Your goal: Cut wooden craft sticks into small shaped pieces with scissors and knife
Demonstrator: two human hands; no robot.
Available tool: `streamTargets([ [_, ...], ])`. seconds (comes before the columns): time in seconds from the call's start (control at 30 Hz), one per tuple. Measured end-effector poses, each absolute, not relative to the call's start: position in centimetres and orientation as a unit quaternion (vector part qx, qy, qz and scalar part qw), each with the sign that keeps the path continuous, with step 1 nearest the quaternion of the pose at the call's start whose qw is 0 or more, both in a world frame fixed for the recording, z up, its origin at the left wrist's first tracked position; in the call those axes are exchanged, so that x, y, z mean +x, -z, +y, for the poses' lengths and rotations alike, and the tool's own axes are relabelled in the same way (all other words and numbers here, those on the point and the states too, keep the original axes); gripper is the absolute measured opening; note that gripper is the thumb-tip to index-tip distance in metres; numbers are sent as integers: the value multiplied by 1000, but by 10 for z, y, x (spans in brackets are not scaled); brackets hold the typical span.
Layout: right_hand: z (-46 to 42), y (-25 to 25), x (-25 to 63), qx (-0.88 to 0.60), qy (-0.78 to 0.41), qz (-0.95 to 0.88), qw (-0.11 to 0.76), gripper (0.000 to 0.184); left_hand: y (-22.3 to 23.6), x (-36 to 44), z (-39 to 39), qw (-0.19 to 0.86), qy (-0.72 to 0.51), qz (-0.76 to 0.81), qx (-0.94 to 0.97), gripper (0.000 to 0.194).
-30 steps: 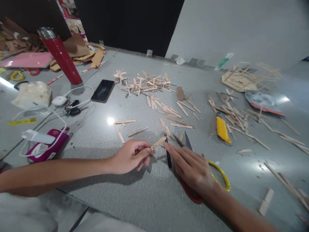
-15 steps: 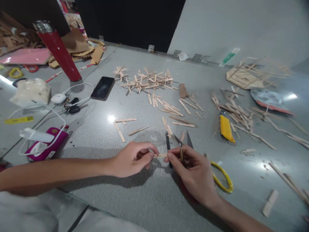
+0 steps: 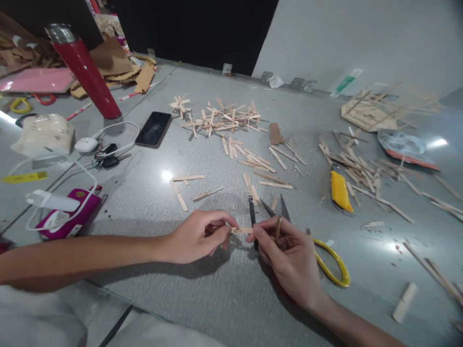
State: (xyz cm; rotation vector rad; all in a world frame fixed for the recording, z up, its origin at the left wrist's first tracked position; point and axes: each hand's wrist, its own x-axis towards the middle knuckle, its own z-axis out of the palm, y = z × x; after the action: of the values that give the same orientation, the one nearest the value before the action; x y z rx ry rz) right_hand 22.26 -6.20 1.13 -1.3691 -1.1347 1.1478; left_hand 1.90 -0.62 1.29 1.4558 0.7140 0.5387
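Between my two hands is a short flat wooden craft stick with a notch or small mark near its left end. My left hand pinches the left end between thumb and fingertips. My right hand grips the right end with thumb and forefinger. A slim brownish rod pokes up between the right hand's fingers; its kind I cannot make out. Scissors with yellow handles lie beside and partly under the right hand, blades apart. Just behind the stick lies a dark pen-like tool.
Loose craft sticks and a heap of joined sticks lie ahead. To the right are a yellow cutter, more sticks and a wooden frame. Leftward are a phone, keys, a red flask and a purple device.
The stick shows more plainly between my hands and sits slightly higher. The brownish rod in my right hand has tilted and shifted a little to the right. Both grips stay the same.
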Motion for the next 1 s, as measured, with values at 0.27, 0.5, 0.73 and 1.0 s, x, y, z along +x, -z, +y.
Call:
streamTargets([
  [0.27, -64, -12, 223, -562, -527, -422, 478, 33, -7, 18, -10, 362, -360, 279, 813, 14],
  [0.5, -65, -15, 219, -558, -539, -418, 472, 35, -7, 10, -3, 14, -370, 170, 913, 18],
  [0.73, -68, -15, 219, -552, -502, -466, 475, 30, -14, 10, -4, -27, -268, 158, 950, 22],
  [1.0, -70, -16, 217, -549, -498, -477, 472, 28, -7, 16, -9, -55, -235, 180, 954, 25],
])
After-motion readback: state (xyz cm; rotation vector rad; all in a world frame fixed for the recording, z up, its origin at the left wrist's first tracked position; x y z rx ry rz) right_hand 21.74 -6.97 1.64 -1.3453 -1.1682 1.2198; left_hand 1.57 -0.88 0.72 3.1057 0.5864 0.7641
